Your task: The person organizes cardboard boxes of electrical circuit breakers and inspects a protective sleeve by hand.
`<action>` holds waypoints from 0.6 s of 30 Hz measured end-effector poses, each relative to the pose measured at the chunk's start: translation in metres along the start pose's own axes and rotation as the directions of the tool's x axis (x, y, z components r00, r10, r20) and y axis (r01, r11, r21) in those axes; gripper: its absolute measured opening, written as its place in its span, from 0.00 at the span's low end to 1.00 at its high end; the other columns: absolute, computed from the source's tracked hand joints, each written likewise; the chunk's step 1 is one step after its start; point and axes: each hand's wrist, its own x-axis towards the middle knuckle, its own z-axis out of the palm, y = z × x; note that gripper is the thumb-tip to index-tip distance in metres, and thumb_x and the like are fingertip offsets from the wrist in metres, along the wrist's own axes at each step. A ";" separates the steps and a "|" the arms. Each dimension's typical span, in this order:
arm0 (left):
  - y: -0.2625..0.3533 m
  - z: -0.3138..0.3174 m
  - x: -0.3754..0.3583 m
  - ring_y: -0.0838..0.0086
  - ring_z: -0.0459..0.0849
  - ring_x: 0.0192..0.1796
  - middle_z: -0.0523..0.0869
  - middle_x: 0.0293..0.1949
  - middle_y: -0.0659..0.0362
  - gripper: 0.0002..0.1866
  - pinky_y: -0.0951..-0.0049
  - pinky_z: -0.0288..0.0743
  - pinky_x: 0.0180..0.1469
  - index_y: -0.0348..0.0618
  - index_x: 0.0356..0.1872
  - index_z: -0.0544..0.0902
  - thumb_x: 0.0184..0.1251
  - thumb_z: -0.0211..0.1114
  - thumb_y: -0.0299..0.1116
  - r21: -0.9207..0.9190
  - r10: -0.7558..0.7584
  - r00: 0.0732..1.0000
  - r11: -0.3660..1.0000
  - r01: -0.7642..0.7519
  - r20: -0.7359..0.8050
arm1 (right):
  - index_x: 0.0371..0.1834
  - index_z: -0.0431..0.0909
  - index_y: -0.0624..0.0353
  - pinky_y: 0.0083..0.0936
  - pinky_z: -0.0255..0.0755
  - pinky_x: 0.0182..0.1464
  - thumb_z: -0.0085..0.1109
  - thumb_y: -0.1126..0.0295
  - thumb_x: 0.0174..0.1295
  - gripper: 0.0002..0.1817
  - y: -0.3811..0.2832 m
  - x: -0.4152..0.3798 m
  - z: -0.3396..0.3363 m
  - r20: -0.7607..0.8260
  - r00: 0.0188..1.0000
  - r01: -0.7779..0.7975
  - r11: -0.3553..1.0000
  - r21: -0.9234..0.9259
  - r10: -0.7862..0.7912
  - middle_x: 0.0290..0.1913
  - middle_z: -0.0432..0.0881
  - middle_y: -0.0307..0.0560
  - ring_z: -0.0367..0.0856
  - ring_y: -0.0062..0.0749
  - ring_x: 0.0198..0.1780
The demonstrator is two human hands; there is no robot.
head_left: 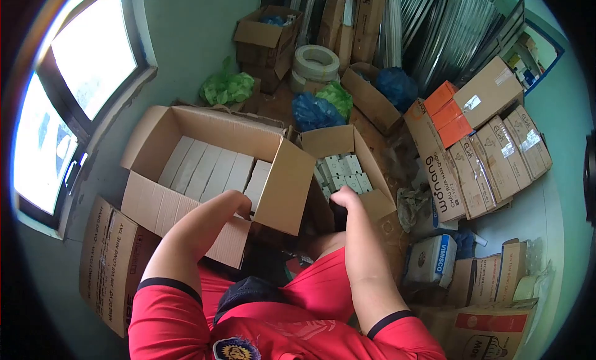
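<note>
My left hand (241,203) reaches over the near side of a large open carton (223,129), with its fingers pointing down and mostly hidden. Beside it in that carton lies a row of long white boxes (210,171), and a shorter white box (257,181) is right by the hand. My right hand (345,197) is at the near end of a smaller open carton (330,138), its fingers curled in; what they hold, if anything, is hidden. Just beyond this hand, the smaller carton holds several small white blocks with round marks (341,172).
A closed carton (112,267) leans near the window at left. Blue bags (315,112), a green bag (226,88) and white rolls (315,63) lie beyond. Stacked cartons (496,152) line the right wall, with a VIMISCO box (430,261) nearer. Metal profiles (456,34) stand at the back.
</note>
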 end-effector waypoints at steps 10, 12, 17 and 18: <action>0.004 0.016 -0.229 0.66 0.86 0.41 0.89 0.42 0.52 0.20 0.63 0.82 0.47 0.39 0.47 0.85 0.77 0.61 0.49 -0.519 -0.127 0.548 0.549 -0.655 -0.827 | 0.50 0.78 0.58 0.31 0.79 0.54 0.59 0.70 0.54 0.18 -0.063 -0.101 -0.083 -0.334 0.731 0.328 -0.123 0.937 -0.595 0.48 0.83 0.47 0.84 0.34 0.49; 0.007 0.044 -0.264 0.67 0.85 0.39 0.87 0.38 0.55 0.19 0.63 0.82 0.43 0.39 0.46 0.84 0.79 0.58 0.47 -0.459 -0.292 0.396 0.190 -0.868 -0.871 | 0.49 0.77 0.57 0.42 0.79 0.61 0.58 0.68 0.53 0.18 -0.086 -0.124 -0.080 -0.349 0.539 0.148 -0.322 0.935 -0.767 0.55 0.82 0.54 0.84 0.43 0.56; 0.012 0.122 -0.297 0.69 0.85 0.39 0.83 0.36 0.58 0.21 0.66 0.82 0.44 0.37 0.53 0.79 0.80 0.57 0.48 0.043 -0.419 0.143 -0.404 -0.914 -0.897 | 0.53 0.77 0.58 0.44 0.73 0.65 0.62 0.67 0.52 0.22 -0.178 -0.194 -0.024 -0.295 -0.159 0.081 -0.310 0.947 -0.942 0.56 0.79 0.58 0.80 0.53 0.59; 0.012 0.135 -0.300 0.71 0.85 0.38 0.83 0.35 0.57 0.22 0.67 0.82 0.44 0.36 0.54 0.78 0.80 0.57 0.48 0.137 -0.408 0.077 -0.471 -0.872 -0.910 | 0.55 0.77 0.58 0.43 0.71 0.66 0.64 0.65 0.54 0.24 -0.198 -0.203 -0.001 -0.227 -0.266 0.241 -0.293 0.925 -0.937 0.57 0.78 0.57 0.77 0.56 0.60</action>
